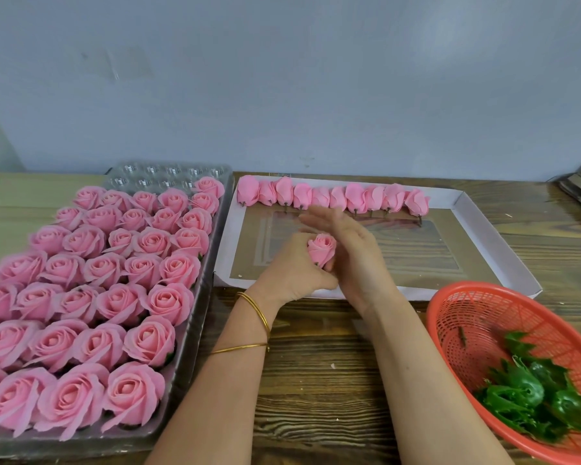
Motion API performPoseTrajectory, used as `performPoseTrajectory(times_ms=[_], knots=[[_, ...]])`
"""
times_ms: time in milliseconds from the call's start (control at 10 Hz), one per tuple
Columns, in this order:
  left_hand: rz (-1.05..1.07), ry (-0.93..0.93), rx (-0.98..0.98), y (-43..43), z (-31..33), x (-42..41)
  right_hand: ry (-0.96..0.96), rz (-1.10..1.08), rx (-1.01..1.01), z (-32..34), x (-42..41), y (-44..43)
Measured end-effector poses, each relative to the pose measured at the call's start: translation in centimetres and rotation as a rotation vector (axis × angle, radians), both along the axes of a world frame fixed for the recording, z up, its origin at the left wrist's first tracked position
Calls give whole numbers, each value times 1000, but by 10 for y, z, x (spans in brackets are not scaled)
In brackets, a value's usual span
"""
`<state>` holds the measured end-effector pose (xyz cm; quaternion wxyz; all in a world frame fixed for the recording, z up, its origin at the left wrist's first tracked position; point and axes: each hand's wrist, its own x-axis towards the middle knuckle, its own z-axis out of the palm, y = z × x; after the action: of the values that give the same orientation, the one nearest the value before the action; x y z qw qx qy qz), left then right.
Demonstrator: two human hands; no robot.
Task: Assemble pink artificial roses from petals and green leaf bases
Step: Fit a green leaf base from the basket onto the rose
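The wooden table (316, 380) bears a clear tray (168, 174) at left and a white box lid (416, 293) mid-table. A red basket (483, 317) sits at right.

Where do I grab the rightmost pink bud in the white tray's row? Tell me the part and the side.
Probably low on the rightmost bud, just above its brown stem. Come from the near side: the stem points toward you, the white tray wall stands behind, and a neighbour crowds its left. Its right flank is free for a thumb.
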<state>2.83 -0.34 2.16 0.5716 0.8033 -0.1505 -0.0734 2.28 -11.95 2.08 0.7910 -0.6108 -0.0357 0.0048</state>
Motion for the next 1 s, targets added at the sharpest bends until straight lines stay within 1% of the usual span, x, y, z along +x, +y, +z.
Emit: performPoseTrajectory(times_ms=[100, 200, 400, 700, 800, 900, 1000], knots=[[-32, 49, 60, -7, -1, -1, -62, -71, 50, 1, 0, -1], [-104, 45, 106, -4, -2, 2, -84, -89, -15, 1, 0, 2], [-149, -6, 228, -9, -6, 3, -145, 15, -139, -3, -2, 5], [-76, 38, 188, -8, -6, 5, -165, 67, -208, -3, -4, 6], [-40, -12, 177, -12, -11, 6, -200, 79, -268, -3, -5, 6], [49, 30, 72, -15, -18, 8, -226, 74, -346, -4, -5, 6], [60, 120, 15, -9, -12, -1, -227, 83, -377, -4, -5, 5]])
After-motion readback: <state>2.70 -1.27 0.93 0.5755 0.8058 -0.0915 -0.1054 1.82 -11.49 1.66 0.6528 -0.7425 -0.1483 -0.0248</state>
